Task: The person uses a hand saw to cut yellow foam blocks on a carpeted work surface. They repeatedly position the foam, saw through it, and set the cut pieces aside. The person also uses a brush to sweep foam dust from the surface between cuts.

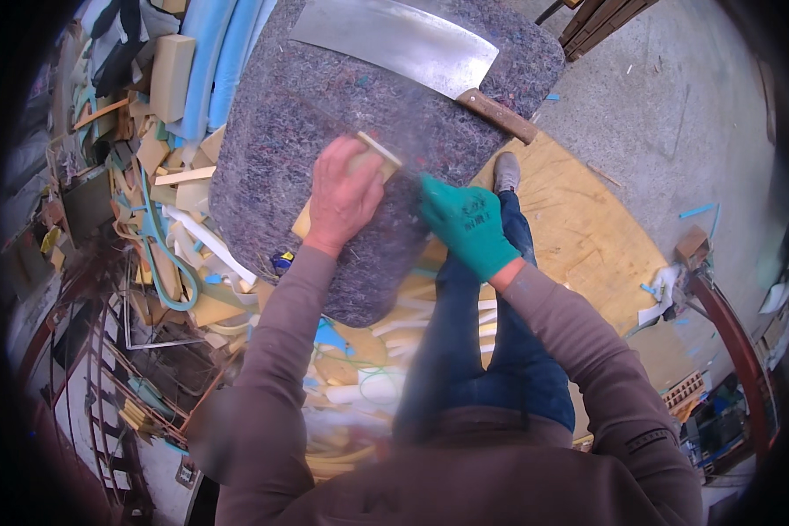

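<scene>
My left hand [345,195], bare, has its fingers curled over a pale yellow block [303,221] that looks like foam and lies on a mottled grey-purple felt pad [263,167]. A whitish edge of the block shows beyond the fingers. My right hand [466,226], in a green work glove, is closed just to the right of the block and apart from it; blur at its fingertips hides what it holds, if anything. Farther off on the pad rests a wide-bladed knife [403,42], its wooden handle [498,117] reaching over the pad's right edge.
Foam offcuts [193,175] pile up on the left, below blue foam rolls [209,66]. A small blue-and-yellow thing [282,260] sits at the pad's lower left edge. On the right, a tan board [579,202] lies beside the concrete floor [649,105]. White scraps [381,384] lie near my legs.
</scene>
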A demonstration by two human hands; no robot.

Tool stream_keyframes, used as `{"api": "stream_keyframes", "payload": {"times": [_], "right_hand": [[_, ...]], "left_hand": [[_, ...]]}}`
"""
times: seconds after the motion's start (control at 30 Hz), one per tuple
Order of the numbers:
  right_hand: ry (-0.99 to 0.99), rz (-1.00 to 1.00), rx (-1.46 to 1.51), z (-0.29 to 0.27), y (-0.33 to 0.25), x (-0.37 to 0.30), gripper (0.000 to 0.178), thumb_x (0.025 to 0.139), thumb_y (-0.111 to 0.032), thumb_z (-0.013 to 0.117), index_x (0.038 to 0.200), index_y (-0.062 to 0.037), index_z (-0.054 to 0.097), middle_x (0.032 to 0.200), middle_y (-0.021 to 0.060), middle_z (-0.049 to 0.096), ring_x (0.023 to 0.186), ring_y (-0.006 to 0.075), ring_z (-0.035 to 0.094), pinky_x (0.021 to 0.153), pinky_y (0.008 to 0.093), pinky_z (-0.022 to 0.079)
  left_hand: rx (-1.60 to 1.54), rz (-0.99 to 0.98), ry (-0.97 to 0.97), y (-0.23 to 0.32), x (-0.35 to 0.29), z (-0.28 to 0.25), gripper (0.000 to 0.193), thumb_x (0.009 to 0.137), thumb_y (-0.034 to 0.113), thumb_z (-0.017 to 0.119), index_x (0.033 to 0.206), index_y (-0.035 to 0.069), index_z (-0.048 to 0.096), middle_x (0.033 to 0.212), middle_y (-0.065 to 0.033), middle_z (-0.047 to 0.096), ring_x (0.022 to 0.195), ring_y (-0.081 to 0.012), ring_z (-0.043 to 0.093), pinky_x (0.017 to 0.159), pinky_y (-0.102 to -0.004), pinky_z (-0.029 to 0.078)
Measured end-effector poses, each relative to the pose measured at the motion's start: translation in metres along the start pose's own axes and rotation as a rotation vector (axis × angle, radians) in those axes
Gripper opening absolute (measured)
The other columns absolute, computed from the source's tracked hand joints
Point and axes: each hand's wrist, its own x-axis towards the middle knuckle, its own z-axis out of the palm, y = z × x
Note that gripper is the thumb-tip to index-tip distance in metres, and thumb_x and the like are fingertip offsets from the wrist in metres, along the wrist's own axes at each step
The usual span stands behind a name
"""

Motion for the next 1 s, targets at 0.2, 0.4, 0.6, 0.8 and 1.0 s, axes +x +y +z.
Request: {"api": "stream_keyframes", "payload": {"times": [0.2, 0.4, 0.6, 0.8, 1.0], "right_hand": [[-0.062, 0.049, -0.062, -0.039, 0.011, -0.066, 0.042, 0.095, -0.012, 0.079, 0.137, -0.0077, 0.072, 0.095, 0.0103, 0.078, 0.080, 0.0313, 0.076, 0.072, 0.0459, 0.059], [-0.106, 0.036, -0.076, -0.033, 0.003, -0.043, 0.034, 0.096, -0.013, 0.078, 0.130, -0.0097, 0.073, 0.090, 0.0089, 0.075, 0.078, 0.0311, 0.075, 0.071, 0.0457, 0.058], [-0.051, 0.053, 0.026, 0.005, 0.000, 0.008, 0.023, 0.098, -0.015, 0.076, 0.121, -0.0121, 0.072, 0.087, 0.0076, 0.074, 0.075, 0.0310, 0.074, 0.065, 0.0469, 0.055], [-0.001, 0.074, -0.028, -0.031, 0.008, -0.059, 0.032, 0.097, -0.013, 0.076, 0.129, -0.0117, 0.075, 0.088, 0.0097, 0.074, 0.074, 0.0316, 0.074, 0.066, 0.0462, 0.057], [-0.067, 0.065, -0.039, -0.033, 0.005, -0.058, 0.034, 0.097, -0.010, 0.075, 0.131, -0.0092, 0.074, 0.090, 0.0108, 0.074, 0.076, 0.0318, 0.074, 0.068, 0.0449, 0.057]], "left_hand": [[-0.013, -0.001, -0.019, 0.000, 0.000, 0.001, 0.032, 0.091, 0.006, 0.083, 0.123, 0.011, 0.077, 0.136, -0.0133, 0.061, 0.134, -0.0402, 0.061, 0.113, -0.0519, 0.051], [-0.028, 0.016, 0.002, -0.001, -0.001, 0.002, 0.032, 0.091, 0.006, 0.083, 0.122, 0.010, 0.076, 0.137, -0.0141, 0.061, 0.133, -0.0413, 0.060, 0.113, -0.0529, 0.051], [0.003, 0.014, 0.002, 0.001, 0.000, 0.001, 0.032, 0.091, 0.007, 0.083, 0.122, 0.009, 0.076, 0.136, -0.0144, 0.060, 0.133, -0.0415, 0.059, 0.113, -0.0531, 0.050], [-0.006, -0.019, -0.021, 0.001, 0.000, 0.000, 0.032, 0.091, 0.008, 0.082, 0.123, 0.009, 0.076, 0.136, -0.0148, 0.060, 0.131, -0.0406, 0.059, 0.113, -0.0529, 0.050], [-0.041, -0.033, 0.008, 0.000, 0.000, 0.002, 0.032, 0.089, 0.009, 0.080, 0.122, 0.010, 0.078, 0.137, -0.0145, 0.061, 0.132, -0.0423, 0.059, 0.112, -0.0536, 0.051]]}}
